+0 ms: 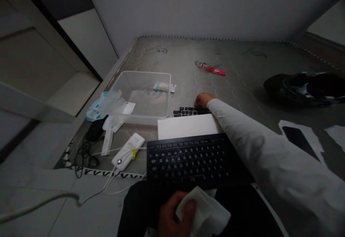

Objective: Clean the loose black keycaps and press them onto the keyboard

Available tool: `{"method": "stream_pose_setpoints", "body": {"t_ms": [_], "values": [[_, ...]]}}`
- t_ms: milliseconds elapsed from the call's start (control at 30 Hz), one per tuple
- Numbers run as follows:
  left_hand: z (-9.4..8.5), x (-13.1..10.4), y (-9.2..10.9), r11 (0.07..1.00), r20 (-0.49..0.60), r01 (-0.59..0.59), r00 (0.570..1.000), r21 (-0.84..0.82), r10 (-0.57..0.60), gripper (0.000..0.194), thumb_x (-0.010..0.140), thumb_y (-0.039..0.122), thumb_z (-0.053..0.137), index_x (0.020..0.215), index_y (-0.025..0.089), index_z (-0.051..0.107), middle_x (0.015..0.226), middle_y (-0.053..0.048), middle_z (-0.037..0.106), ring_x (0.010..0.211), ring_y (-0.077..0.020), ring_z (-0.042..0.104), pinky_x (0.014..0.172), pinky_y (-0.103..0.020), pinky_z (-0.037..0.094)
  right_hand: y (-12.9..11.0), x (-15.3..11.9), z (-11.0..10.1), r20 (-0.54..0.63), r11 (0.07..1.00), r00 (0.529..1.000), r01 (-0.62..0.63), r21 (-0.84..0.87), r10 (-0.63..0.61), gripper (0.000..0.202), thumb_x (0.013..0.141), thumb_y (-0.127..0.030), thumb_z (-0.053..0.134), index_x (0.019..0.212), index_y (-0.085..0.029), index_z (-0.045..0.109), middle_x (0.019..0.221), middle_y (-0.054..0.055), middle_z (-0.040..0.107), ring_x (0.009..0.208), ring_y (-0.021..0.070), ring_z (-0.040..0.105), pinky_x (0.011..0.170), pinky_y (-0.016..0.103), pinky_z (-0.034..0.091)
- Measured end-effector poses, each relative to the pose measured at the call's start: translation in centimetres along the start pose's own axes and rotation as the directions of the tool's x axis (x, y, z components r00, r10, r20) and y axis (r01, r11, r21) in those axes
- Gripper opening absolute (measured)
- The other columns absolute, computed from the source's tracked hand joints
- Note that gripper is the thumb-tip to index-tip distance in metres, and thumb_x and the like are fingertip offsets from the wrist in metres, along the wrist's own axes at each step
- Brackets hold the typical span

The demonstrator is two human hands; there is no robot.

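A black keyboard (185, 158) lies across my lap; round and square sockets show where keycaps are off. Below its front edge, my left hand (175, 213) grips a folded white tissue (203, 212), thumb on top. My right hand (204, 99) reaches forward, fingers curled down at the far end of several rows of loose black keycaps (187, 111). Whatever those fingertips pinch, if anything, is hidden. Between the keycaps and the keyboard lies a flat white board or box lid (188, 126), partly behind my right sleeve.
A clear plastic bin (164, 113) stands left of the keycaps. Nearer are a white power bank (128, 151) with cables and a black cord (87, 156). A red wrapper (211, 69) lies farther back. At right are a phone (300, 142) on paper and a black bag (280, 88).
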State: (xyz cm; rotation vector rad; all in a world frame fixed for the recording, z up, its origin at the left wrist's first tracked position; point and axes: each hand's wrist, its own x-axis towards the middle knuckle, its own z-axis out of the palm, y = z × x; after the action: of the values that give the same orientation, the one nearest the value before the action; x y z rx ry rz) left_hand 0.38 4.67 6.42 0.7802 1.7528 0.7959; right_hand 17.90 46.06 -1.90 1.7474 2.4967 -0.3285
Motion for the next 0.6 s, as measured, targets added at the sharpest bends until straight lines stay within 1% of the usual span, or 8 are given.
{"method": "stream_pose_setpoints", "body": {"t_ms": [67,133,200,267,367,467,533,600], "values": [[-0.1,-0.1,-0.1,1.000,-0.006,-0.023,1.000,-0.015,0.023,0.038,0.064,0.053,0.053,0.070,0.018,0.065,0.060,-0.001,0.061,0.057,-0.0142,0.052,0.050,-0.019,0.041,-0.4,-0.3,-0.5,-0.053,0.997,0.998,0.047,0.056,-0.044,0.014,0.065,-0.029,0.064,0.075,-0.019,0.066,0.075,0.006,0.066,0.070,0.0166,0.057,0.065,0.028,0.041],[-0.2,-0.2,-0.1,0.997,0.016,-0.065,0.998,-0.043,0.065,0.037,0.066,0.051,0.053,0.072,0.017,0.065,0.062,-0.001,0.061,0.058,-0.0140,0.053,0.050,-0.019,0.041,-1.2,-1.3,-1.4,-0.150,0.987,0.986,0.089,0.134,-0.069,0.013,0.070,-0.029,0.060,0.078,-0.019,0.064,0.076,0.006,0.066,0.069,0.0160,0.056,0.064,0.028,0.041],[-0.3,-0.3,0.0,0.991,0.063,-0.114,0.991,-0.077,0.118,0.035,0.069,0.048,0.052,0.075,0.015,0.064,0.064,-0.002,0.062,0.060,-0.0139,0.053,0.052,-0.018,0.041,-2.4,-3.1,-2.7,-0.258,0.967,0.963,0.133,0.220,-0.073,0.014,0.073,-0.029,0.056,0.081,-0.019,0.061,0.075,0.006,0.066,0.067,0.0157,0.056,0.062,0.028,0.041],[-0.4,-0.3,0.1,0.979,0.114,-0.165,0.977,-0.123,0.179,0.033,0.072,0.045,0.050,0.077,0.014,0.063,0.066,-0.002,0.063,0.062,-0.0140,0.054,0.054,-0.019,0.042,-3.9,-6.1,-4.2,-0.348,0.940,0.934,0.184,0.288,-0.077,0.015,0.076,-0.030,0.053,0.084,-0.019,0.059,0.075,0.005,0.065,0.066,0.0153,0.057,0.062,0.027,0.042],[-0.3,-0.4,-0.2,0.957,0.122,-0.209,0.964,-0.201,0.236,0.032,0.075,0.042,0.049,0.080,0.013,0.062,0.070,-0.003,0.064,0.063,-0.0139,0.056,0.053,-0.019,0.042,-6.5,-12.8,-6.5,-0.452,0.893,0.889,0.261,0.366,-0.074,0.016,0.076,-0.033,0.052,0.083,-0.020,0.056,0.076,0.003,0.065,0.068,0.0152,0.059,0.065,0.027,0.043],[-0.1,-0.5,-0.8,0.938,0.064,-0.252,0.960,-0.238,0.274,0.031,0.074,0.041,0.050,0.080,0.012,0.061,0.070,-0.004,0.065,0.062,-0.0138,0.057,0.052,-0.019,0.042,-9.2,-21.5,-7.7,-0.514,0.844,0.857,0.300,0.445,-0.034,0.019,0.076,-0.036,0.052,0.086,-0.020,0.056,0.079,0.003,0.065,0.072,0.0159,0.060,0.069,0.028,0.044],[0.0,-0.7,-1.3,0.929,0.031,-0.280,0.955,-0.242,0.296,0.031,0.073,0.040,0.051,0.081,0.012,0.062,0.072,-0.005,0.066,0.064,-0.0148,0.059,0.054,-0.019,0.043,-11.1,-27.5,-7.3,-0.541,0.794,0.840,0.304,0.526,0.036,0.019,0.077,-0.036,0.051,0.086,-0.020,0.056,0.080,0.002,0.065,0.074,0.0160,0.060,0.069,0.028,0.045],[0.1,-0.9,-1.7,0.921,0.003,-0.313,0.947,-0.232,0.322,0.034,0.073,0.041,0.050,0.084,0.011,0.063,0.073,-0.006,0.067,0.065,-0.0158,0.060,0.054,-0.020,0.044,-13.0,-32.8,-5.8,-0.523,0.740,0.845,0.279,0.612,0.114,0.018,0.075,-0.036,0.053,0.085,-0.021,0.057,0.080,0.002,0.065,0.075,0.0156,0.061,0.070,0.027,0.045]]}}
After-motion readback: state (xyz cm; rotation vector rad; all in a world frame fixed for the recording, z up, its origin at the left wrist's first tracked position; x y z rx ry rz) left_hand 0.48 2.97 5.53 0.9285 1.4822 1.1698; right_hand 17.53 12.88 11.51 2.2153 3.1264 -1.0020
